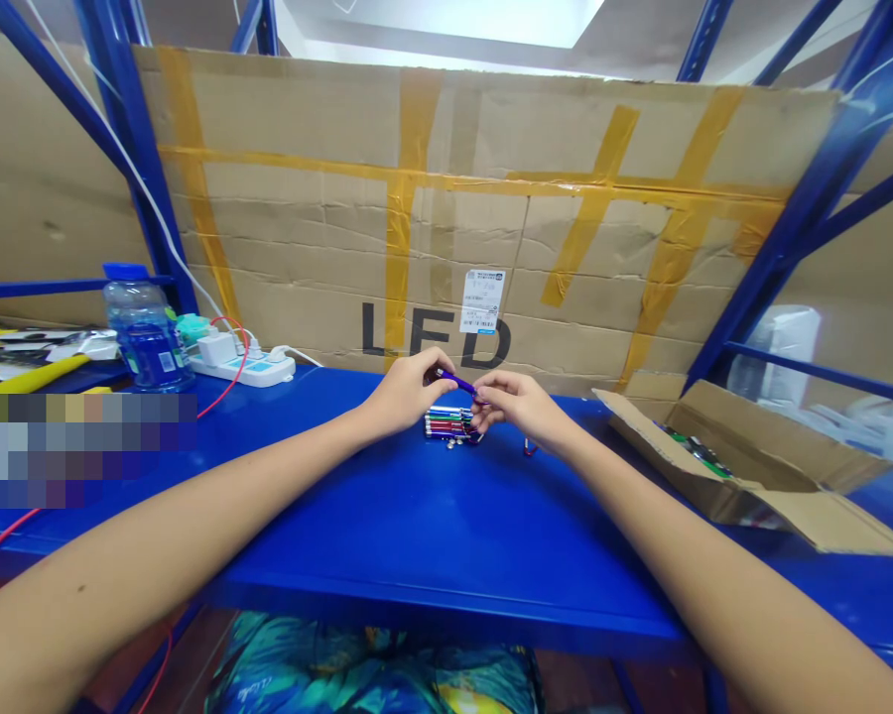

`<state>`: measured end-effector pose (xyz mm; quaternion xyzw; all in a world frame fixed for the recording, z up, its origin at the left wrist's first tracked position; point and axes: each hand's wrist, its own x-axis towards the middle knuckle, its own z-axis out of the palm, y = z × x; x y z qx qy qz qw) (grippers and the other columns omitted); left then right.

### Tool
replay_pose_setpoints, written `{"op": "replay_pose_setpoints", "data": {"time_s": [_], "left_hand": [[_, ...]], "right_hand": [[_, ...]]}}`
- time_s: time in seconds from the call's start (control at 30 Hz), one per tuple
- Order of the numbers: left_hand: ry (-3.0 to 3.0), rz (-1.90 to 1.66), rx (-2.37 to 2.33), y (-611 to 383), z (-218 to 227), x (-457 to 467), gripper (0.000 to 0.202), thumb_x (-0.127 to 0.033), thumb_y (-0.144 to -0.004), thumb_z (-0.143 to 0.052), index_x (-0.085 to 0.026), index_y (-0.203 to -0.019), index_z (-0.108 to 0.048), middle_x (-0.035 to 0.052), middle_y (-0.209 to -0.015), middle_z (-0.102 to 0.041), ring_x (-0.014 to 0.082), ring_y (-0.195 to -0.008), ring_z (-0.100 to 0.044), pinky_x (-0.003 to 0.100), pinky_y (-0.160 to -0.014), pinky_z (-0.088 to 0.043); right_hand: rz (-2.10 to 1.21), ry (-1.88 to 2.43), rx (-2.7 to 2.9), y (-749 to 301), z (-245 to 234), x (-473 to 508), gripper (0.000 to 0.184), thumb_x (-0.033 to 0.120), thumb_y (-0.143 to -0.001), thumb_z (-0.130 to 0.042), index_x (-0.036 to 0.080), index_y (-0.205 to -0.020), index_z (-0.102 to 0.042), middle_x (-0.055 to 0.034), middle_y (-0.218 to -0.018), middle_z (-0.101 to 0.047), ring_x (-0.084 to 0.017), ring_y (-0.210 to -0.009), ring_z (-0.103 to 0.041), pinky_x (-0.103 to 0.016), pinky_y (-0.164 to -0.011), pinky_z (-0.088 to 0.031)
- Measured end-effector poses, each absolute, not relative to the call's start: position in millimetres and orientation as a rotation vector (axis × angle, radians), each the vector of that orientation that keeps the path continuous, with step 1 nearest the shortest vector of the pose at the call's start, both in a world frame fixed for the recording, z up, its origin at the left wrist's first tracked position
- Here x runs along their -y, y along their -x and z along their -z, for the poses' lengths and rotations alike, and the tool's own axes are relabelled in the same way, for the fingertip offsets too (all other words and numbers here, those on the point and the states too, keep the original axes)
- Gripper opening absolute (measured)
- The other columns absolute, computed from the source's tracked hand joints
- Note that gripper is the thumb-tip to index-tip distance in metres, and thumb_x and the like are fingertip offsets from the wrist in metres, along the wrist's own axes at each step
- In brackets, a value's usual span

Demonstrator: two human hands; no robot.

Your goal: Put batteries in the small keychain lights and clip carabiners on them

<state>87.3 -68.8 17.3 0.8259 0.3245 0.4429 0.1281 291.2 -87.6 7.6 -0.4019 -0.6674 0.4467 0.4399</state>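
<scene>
Above the blue table, my left hand (411, 389) pinches one end of a slim purple metal tube (459, 383), which looks like a small keychain flashlight. The fingers of my right hand (519, 402) are closed on its other end. Just below and behind my hands lies a row of similar tubes (446, 424) in blue, green, red and purple. Several tiny silver round pieces (451, 443) sit in front of that row. A small red clip (530, 448) shows on the table under my right hand. My fingers partly cover the tube's ends.
An open cardboard box (736, 476) with more coloured pieces stands at the right. On the left are a blue-capped bottle (145, 332), a white power strip (257, 368) and a red cable (227, 392). A large cardboard sheet (305, 228) closes off the back between blue shelf posts.
</scene>
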Motion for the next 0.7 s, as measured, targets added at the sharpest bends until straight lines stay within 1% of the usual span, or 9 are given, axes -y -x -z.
{"op": "replay_pose_setpoints", "data": {"time_s": [0.07,0.17,0.27,0.4,0.47,0.53,0.63,0.7], "left_hand": [[-2.367,-1.290,-0.878,-87,-18,69,0.008,-0.024,-0.082,-0.064,-0.018,-0.088,-0.065,0.0001,-0.080,-0.066,0.0141,-0.071,-0.056,0.028,-0.067,-0.044],[-2.332,-1.247,-0.793,-87,-18,69,0.009,-0.026,-0.081,-0.066,-0.018,-0.085,-0.067,0.0007,-0.083,-0.067,0.0151,-0.077,-0.058,0.028,-0.071,-0.044],[-2.292,-1.193,-0.753,-88,-17,68,0.011,-0.026,-0.080,-0.066,-0.018,-0.086,-0.069,0.0023,-0.087,-0.070,0.0168,-0.083,-0.061,0.030,-0.077,-0.046],[-2.291,-1.141,-0.710,-87,-16,69,0.013,-0.024,-0.079,-0.066,-0.018,-0.089,-0.071,0.0031,-0.088,-0.071,0.0175,-0.084,-0.063,0.032,-0.078,-0.047],[-2.299,-1.140,-0.671,-88,-16,71,0.014,-0.022,-0.079,-0.065,-0.018,-0.090,-0.072,0.0038,-0.090,-0.072,0.0180,-0.086,-0.063,0.033,-0.082,-0.047],[-2.290,-1.149,-0.617,-89,-16,72,0.015,-0.019,-0.079,-0.064,-0.019,-0.091,-0.073,0.0049,-0.095,-0.073,0.0189,-0.092,-0.064,0.035,-0.087,-0.048],[-2.258,-1.147,-0.561,-90,-17,74,0.019,-0.016,-0.080,-0.061,-0.019,-0.094,-0.074,0.0059,-0.102,-0.074,0.0201,-0.099,-0.065,0.038,-0.093,-0.048],[-2.227,-1.138,-0.548,-90,-17,74,0.019,-0.014,-0.080,-0.061,-0.018,-0.093,-0.074,0.0060,-0.105,-0.074,0.0204,-0.100,-0.066,0.039,-0.095,-0.048]], "right_hand": [[-1.167,0.955,1.704,-293,-6,88,0.025,0.038,-0.080,-0.070,0.015,-0.087,-0.063,-0.0045,-0.070,-0.068,-0.017,-0.063,-0.068,-0.034,-0.065,-0.058],[-1.206,0.938,1.878,-296,-7,91,0.032,0.046,-0.082,-0.066,0.014,-0.084,-0.068,-0.0062,-0.074,-0.071,-0.017,-0.069,-0.067,-0.034,-0.073,-0.055],[-1.163,0.903,2.011,-296,-10,95,0.032,0.045,-0.087,-0.060,0.014,-0.082,-0.070,-0.0067,-0.080,-0.073,-0.017,-0.075,-0.067,-0.033,-0.077,-0.053],[-1.103,0.911,2.055,-294,-14,98,0.023,0.039,-0.086,-0.062,0.018,-0.091,-0.070,-0.0047,-0.086,-0.075,-0.018,-0.081,-0.067,-0.034,-0.080,-0.051],[-1.116,0.915,2.034,-293,-13,98,0.023,0.039,-0.085,-0.064,0.017,-0.090,-0.068,-0.0049,-0.084,-0.075,-0.018,-0.079,-0.067,-0.033,-0.077,-0.051],[-1.163,0.888,1.980,-291,-11,97,0.027,0.043,-0.086,-0.062,0.016,-0.084,-0.064,-0.0051,-0.076,-0.073,-0.018,-0.073,-0.067,-0.031,-0.071,-0.050],[-1.278,0.819,1.870,-290,-6,96,0.034,0.048,-0.087,-0.061,0.015,-0.082,-0.059,-0.0027,-0.066,-0.066,-0.016,-0.063,-0.066,-0.027,-0.059,-0.046],[-1.364,0.774,1.816,-289,-5,97,0.036,0.050,-0.085,-0.062,0.015,-0.081,-0.057,-0.0017,-0.063,-0.063,-0.015,-0.058,-0.063,-0.027,-0.056,-0.044]]}}
